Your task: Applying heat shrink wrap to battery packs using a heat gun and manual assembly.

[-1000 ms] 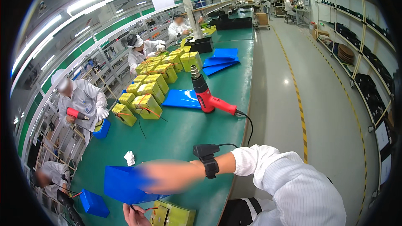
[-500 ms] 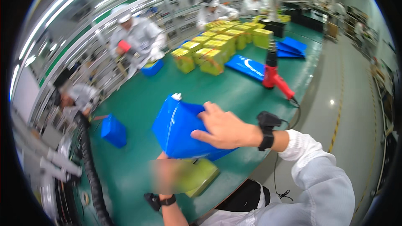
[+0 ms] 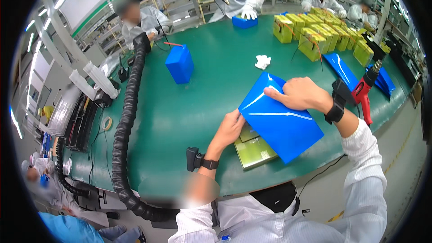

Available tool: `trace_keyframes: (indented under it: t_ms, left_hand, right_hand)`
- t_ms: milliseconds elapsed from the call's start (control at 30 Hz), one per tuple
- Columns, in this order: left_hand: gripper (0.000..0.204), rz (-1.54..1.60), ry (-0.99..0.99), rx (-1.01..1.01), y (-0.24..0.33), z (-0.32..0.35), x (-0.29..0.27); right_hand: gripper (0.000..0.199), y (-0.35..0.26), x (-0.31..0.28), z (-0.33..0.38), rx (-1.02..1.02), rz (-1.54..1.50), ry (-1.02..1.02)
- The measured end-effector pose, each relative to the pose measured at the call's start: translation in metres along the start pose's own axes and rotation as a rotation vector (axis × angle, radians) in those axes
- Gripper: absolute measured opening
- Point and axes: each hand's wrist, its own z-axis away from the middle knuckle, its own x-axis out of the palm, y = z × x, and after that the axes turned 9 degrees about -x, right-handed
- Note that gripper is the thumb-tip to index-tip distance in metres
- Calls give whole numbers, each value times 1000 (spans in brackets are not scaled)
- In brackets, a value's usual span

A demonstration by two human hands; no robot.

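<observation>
A shiny blue plastic sleeve [image 3: 288, 128] slants between my two hands, creased with bright reflections. My right hand [image 3: 306, 93] grips its upper right edge, thumb pressed on the film. At the sleeve's left corner, my left hand [image 3: 230, 129] pinches the edge, its fingertips partly hidden. Beneath the sleeve lies a yellow-green rectangular pack [image 3: 255, 154] on the green table, partly covered. A red heat gun [image 3: 363, 91] stands nozzle up, right of my right hand.
Several yellow-green packs [image 3: 312, 42] stand at the far right, beside flat blue sleeves [image 3: 341, 69]. A blue-wrapped pack [image 3: 180, 64] and white crumpled piece [image 3: 263, 61] sit on the table [image 3: 157, 139]. A black ribbed hose [image 3: 123, 141] runs along the left. Co-workers work opposite.
My view has swung left. The blue sleeve has tipped and spread flatter over the yellow-green pack. My left hand has come up to its left corner; my right hand stays on it.
</observation>
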Motion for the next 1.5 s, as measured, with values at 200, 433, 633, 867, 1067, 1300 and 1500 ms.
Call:
trace_keyframes:
  t_ms: [200,433,633,867,1067,1300,1500]
  left_hand:
    - [25,-179,8,-107,22,7,-11]
    - [33,-180,288,-90,-2,20,-28]
    - [83,-43,45,143,63,3,-9]
    - [83,-232,-120,302,64,-52,10]
    - [76,-435,91,307,66,-28,-12]
    - [67,-493,-10,204,98,-44,-22]
    - [62,-479,27,244,91,-35,-71]
  right_hand:
    - [79,20,0,-21,-137,22,84]
    - [97,-2,-6,-19,-69,30,-20]
    - [85,-25,-17,-22,-97,-17,-1]
    - [37,-5,5,-14,-363,193,166]
    - [99,-24,3,-31,-179,-101,84]
    - [97,38,12,-46,-27,-446,-24]
    - [105,37,5,-34,-47,-631,-108]
